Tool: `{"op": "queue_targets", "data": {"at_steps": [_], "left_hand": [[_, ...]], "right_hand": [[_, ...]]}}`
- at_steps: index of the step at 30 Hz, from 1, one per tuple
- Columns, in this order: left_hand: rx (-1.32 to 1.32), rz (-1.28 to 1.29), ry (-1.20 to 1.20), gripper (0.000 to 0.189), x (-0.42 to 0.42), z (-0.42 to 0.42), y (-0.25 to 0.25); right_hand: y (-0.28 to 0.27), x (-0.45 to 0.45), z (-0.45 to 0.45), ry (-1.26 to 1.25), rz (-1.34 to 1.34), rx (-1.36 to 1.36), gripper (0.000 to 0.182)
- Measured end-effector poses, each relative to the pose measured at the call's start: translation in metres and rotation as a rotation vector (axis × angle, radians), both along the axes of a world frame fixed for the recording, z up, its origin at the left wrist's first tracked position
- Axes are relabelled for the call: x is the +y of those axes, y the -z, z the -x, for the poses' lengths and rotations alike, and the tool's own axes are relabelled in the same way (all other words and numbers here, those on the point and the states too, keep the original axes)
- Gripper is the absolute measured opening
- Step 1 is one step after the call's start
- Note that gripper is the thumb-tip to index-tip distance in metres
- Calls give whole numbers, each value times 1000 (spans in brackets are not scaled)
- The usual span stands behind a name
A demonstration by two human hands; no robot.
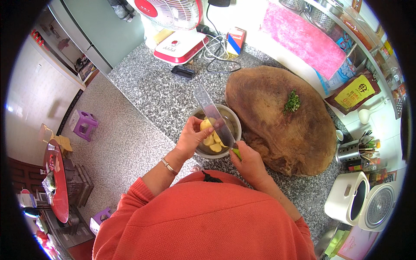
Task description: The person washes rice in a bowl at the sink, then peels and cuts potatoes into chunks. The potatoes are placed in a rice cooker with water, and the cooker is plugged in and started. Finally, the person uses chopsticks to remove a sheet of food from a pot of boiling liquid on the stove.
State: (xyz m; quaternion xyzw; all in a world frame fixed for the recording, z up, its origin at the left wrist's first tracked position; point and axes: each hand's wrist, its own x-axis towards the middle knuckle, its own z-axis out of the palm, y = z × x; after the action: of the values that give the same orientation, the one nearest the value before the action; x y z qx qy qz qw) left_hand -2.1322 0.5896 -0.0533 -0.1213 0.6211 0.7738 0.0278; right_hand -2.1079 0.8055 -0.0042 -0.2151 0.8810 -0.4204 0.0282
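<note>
My right hand (249, 163) grips the green handle of a cleaver (214, 121), whose broad blade slants up and left across a round bowl (239, 132). In my left hand (192, 136) is a peeled potato (206, 123), pinched between thumb and fingers against the near side of the blade. Several pale yellow potato pieces (215, 148) lie in the bowl below. Part of the bowl's inside is hidden by the blade and my hands. Right of the bowl lies a thick wooden chopping block (276, 123), bearing a small heap of chopped green herbs (292, 101).
A red-and-white electric fan (181, 47) stands at the back of the speckled stone counter (146, 84), beside loose cables and a small box (236, 40). To the right are a metal utensil holder (348, 152) and an open rice cooker (346, 198). A black plastic object (183, 72) lies near the fan.
</note>
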Motion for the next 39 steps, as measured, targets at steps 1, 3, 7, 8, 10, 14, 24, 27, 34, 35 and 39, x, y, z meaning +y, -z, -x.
{"op": "queue_targets", "data": {"at_steps": [1,3,7,8,10,14,24,27,34,35,39], "left_hand": [[28,32,3,39,0,0,1],[84,98,7,37,1,0,-1],[-101,-99,3,32,2,-3,-9],[-166,-179,3,32,1,-2,-6],[-176,-167,4,31,2,-3,-5],[105,319,27,30,5,-3,-4],[-164,-191,-17,30,11,-5,-11],[139,325,69,32,13,-5,-17],[-122,-255,91,37,-2,-4,-11],[-134,-302,109,37,-6,-4,-10],[-139,-307,195,41,-5,-9,-15]], "right_hand": [[2,0,0,1,10,-10,18],[6,0,1,2,31,-29,18],[3,-1,1,-3,42,-56,19],[4,-1,1,-8,32,-57,18],[5,-2,2,-13,20,-64,18],[7,-1,1,-9,34,-60,18],[11,-4,1,-9,38,-58,19],[11,-4,0,33,62,-137,20],[15,0,4,73,302,-430,18],[9,0,5,96,339,-557,18],[2,2,6,164,481,-779,16]]}}
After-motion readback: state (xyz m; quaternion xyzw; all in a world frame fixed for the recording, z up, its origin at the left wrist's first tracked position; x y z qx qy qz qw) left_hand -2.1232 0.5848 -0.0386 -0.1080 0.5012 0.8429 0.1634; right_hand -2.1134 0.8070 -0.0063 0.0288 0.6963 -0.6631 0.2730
